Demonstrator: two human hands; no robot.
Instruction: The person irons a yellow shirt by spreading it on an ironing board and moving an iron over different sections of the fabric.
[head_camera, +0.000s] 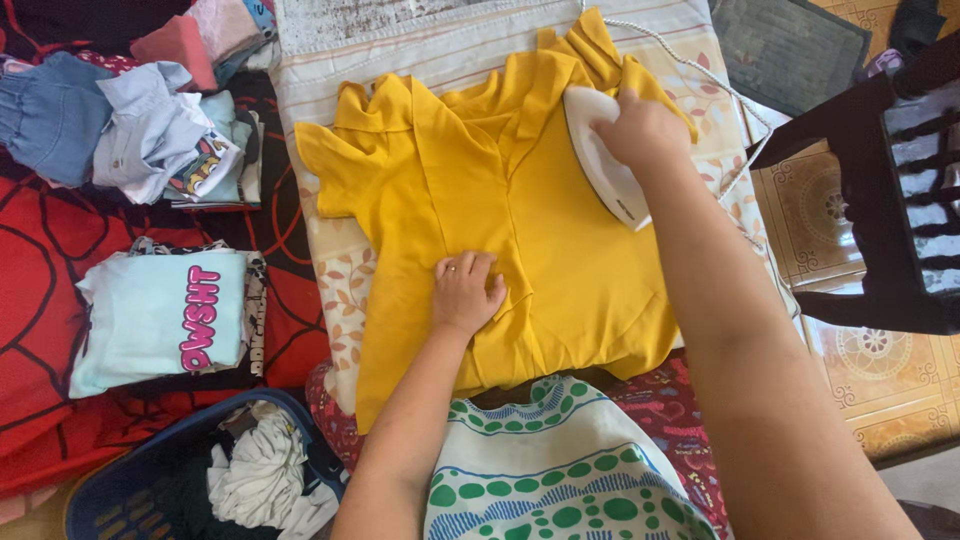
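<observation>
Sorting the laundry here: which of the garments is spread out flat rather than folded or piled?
The mustard-yellow top, laid open on the floral padded cloth; the pale blue folded shirt and denim pile sit stacked aside.

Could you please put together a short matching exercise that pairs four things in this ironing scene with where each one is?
Things:
1. white iron
2. left hand
3. blue laundry basket
4. folded pale blue shirt

Places:
A. bottom left corner, holding crumpled clothes
B. on the red cloth, left of the yellow garment
C. gripped by the right hand near the garment's top
D. pressed flat on the garment's middle

Pairs: 1-C, 2-D, 3-A, 4-B
</observation>
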